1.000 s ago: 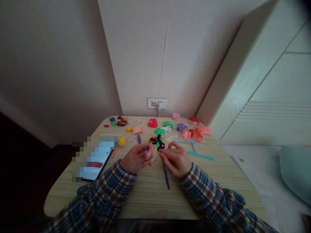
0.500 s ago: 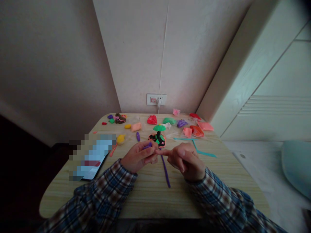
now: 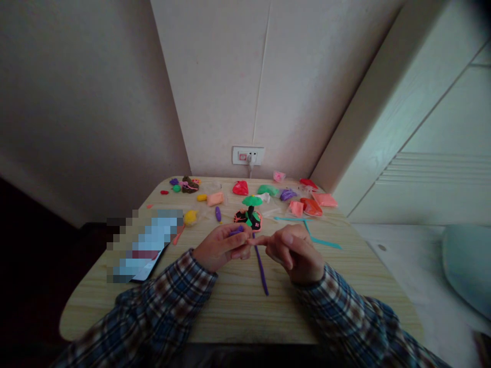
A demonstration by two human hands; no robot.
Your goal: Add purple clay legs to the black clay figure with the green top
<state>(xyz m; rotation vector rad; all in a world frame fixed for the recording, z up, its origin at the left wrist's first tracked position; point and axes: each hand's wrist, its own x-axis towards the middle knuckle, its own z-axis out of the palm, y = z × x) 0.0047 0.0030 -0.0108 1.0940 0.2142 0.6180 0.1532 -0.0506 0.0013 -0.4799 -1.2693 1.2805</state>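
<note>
My left hand (image 3: 222, 246) is closed around a small lump of purple modelling clay (image 3: 237, 231), mostly hidden by the fingers. My right hand (image 3: 293, 251) has its index finger stretched out, its tip at the left fingertips; the other fingers are curled and hold nothing I can see. Below and between the hands lies a long thin purple clay strip (image 3: 261, 271). Just beyond them stands a clay model with a black base (image 3: 241, 219), a dark stem and a green umbrella-like top (image 3: 252, 201).
A phone (image 3: 148, 266), partly pixelated, lies on the left of the wooden table (image 3: 230, 317). Bagged clay, including a red lump (image 3: 240, 188) and an orange one (image 3: 311, 206), lines the back. Teal strips (image 3: 326, 242) lie at the right. A purple clay piece (image 3: 218, 213) and yellow lump (image 3: 191, 217) are left of the model.
The hands keep almost the same pose, with the right index finger still at the left fingertips. The view has shifted slightly.
</note>
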